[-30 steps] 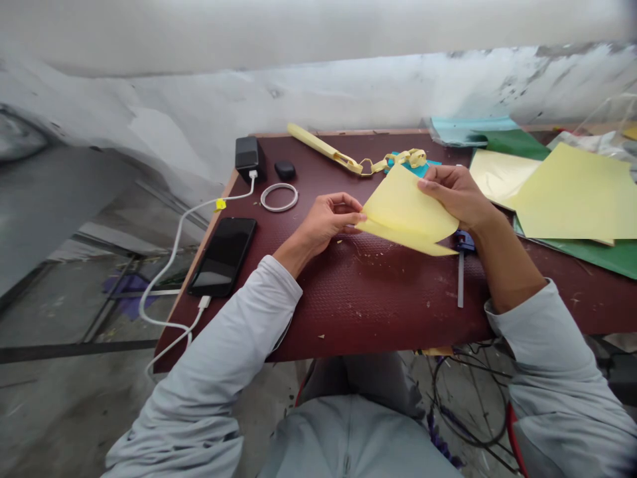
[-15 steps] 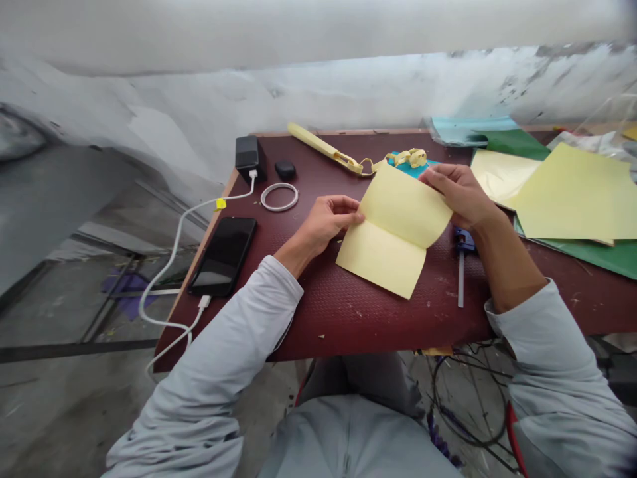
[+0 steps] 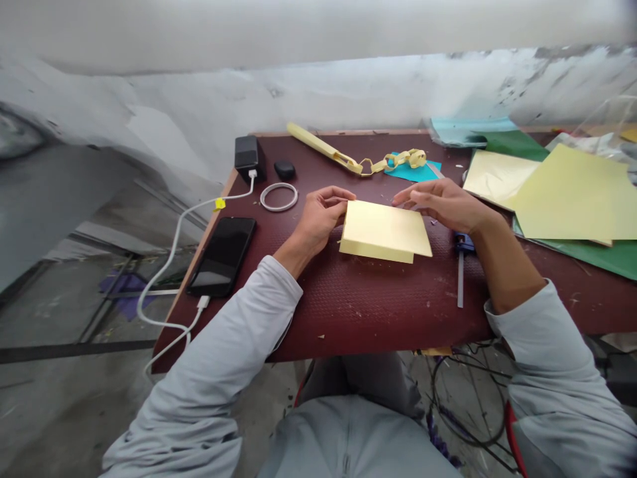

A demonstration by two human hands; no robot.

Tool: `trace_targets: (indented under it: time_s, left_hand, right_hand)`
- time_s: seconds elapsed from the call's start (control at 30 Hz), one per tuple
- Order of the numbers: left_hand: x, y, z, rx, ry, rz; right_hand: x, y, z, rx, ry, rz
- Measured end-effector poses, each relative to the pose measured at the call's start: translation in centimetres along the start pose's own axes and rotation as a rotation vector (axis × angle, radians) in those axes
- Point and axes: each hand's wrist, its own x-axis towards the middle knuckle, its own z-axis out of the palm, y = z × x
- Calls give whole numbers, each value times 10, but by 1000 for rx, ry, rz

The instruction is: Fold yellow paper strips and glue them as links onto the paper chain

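Observation:
A pale yellow sheet of paper (image 3: 387,227), folded in two, is held just over the dark red table (image 3: 318,305). Its two halves lie close together, with the lower one showing beneath the near edge. My left hand (image 3: 321,216) pinches the paper at its left end, thumb and fingers closed on it. At the far right edge, my right hand (image 3: 450,204) has its fingers stretched out and apart, not visibly gripping the sheet. Under the right wrist lies a blue cutter-like tool (image 3: 462,244) with a flat grey strip, partly hidden by the hand.
Behind the hands lies a yellow paper chain (image 3: 367,166), its end on a blue paper piece (image 3: 411,172). A phone (image 3: 222,257), a black charger block (image 3: 247,158), a white ring (image 3: 279,197) and a white cable (image 3: 172,265) are left. Yellow sheets (image 3: 577,196) spread at right.
The half-opened yellow paper has been folded over and brought down nearly flat. My right hand has let go of its right corner and moved slightly left and down; my left hand keeps hold.

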Motion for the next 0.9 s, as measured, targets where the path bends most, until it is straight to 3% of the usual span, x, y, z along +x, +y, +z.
trace_targets:
  time_s: [0.17,0.27,0.37,0.5,0.6,0.77,0.9]
  left_hand:
    - [0,3,1,-22,-1,-16]
    - [1,2,1,-49,-25,30]
    - [-1,1,0,14,-41,155]
    - [-8,5,4,273,37,416]
    - [-17,10,12,457,48,544]
    - [-29,10,25,592,-49,617]
    - [-32,9,28,588,-56,638]
  right_hand:
    - [2,2,0,-127,-50,-41]
    - [2,2,2,-178,16,-141]
    - [2,0,5,-326,155,-307]
    - [5,-2,11,-639,336,-592]
    - [4,-5,23,-800,404,-700]
    - [-2,-10,49,-866,311,-743]
    - [-3,-12,55,-856,271,-757]
